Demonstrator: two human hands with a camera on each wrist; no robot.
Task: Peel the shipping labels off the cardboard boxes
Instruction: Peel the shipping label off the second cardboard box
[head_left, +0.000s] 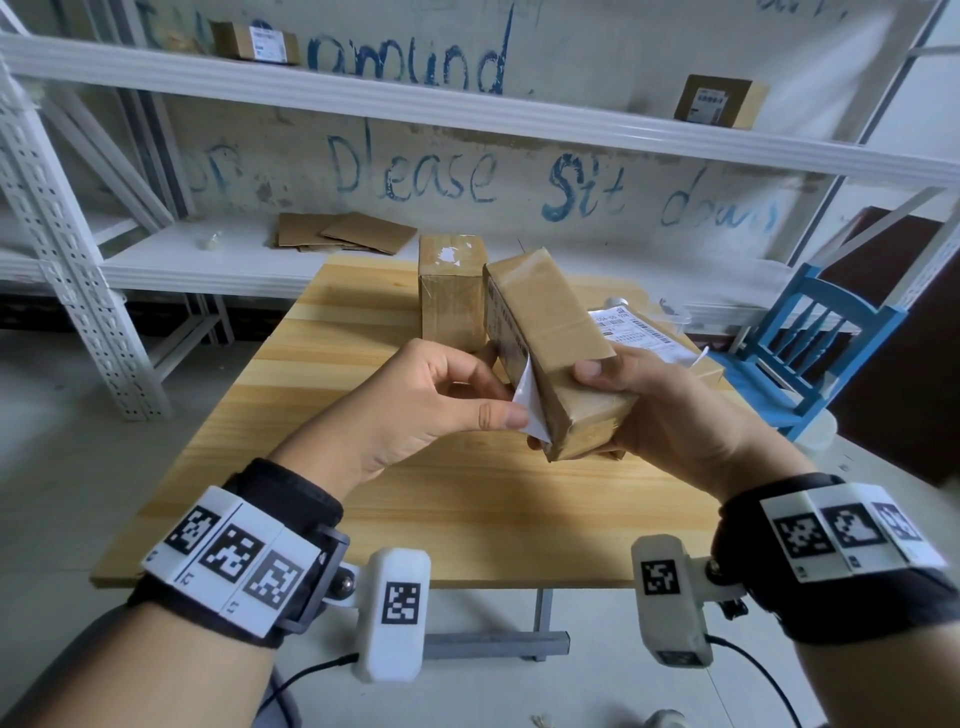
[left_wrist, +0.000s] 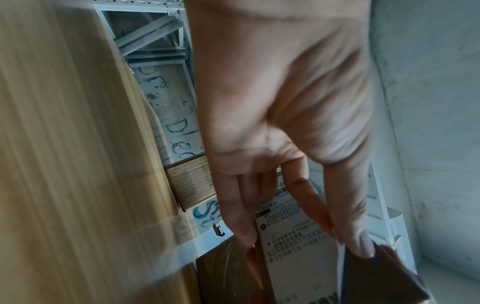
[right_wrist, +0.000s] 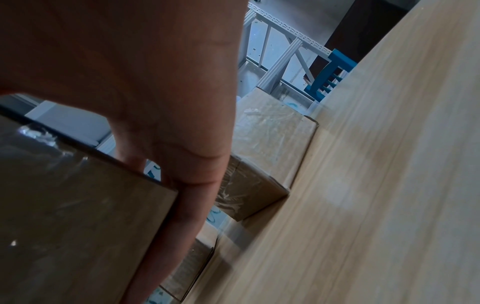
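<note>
A taped cardboard box (head_left: 558, 343) is held tilted above the wooden table (head_left: 363, 467). My right hand (head_left: 649, 400) grips its near end, thumb on top and fingers underneath. A white shipping label (head_left: 527, 400) on the box's left face has its near corner curled away. My left hand (head_left: 457, 400) pinches that corner between thumb and forefinger. In the left wrist view the printed label (left_wrist: 291, 232) shows past my fingers (left_wrist: 358, 232). In the right wrist view the held box (right_wrist: 78, 216) fills the lower left.
A second taped box (head_left: 451, 296) stands upright behind the held one. A flat box with a printed label (head_left: 644, 332) lies at the right of the table. A blue chair (head_left: 815, 343) stands to the right. White shelving (head_left: 467, 114) behind carries boxes and flattened cardboard (head_left: 343, 234).
</note>
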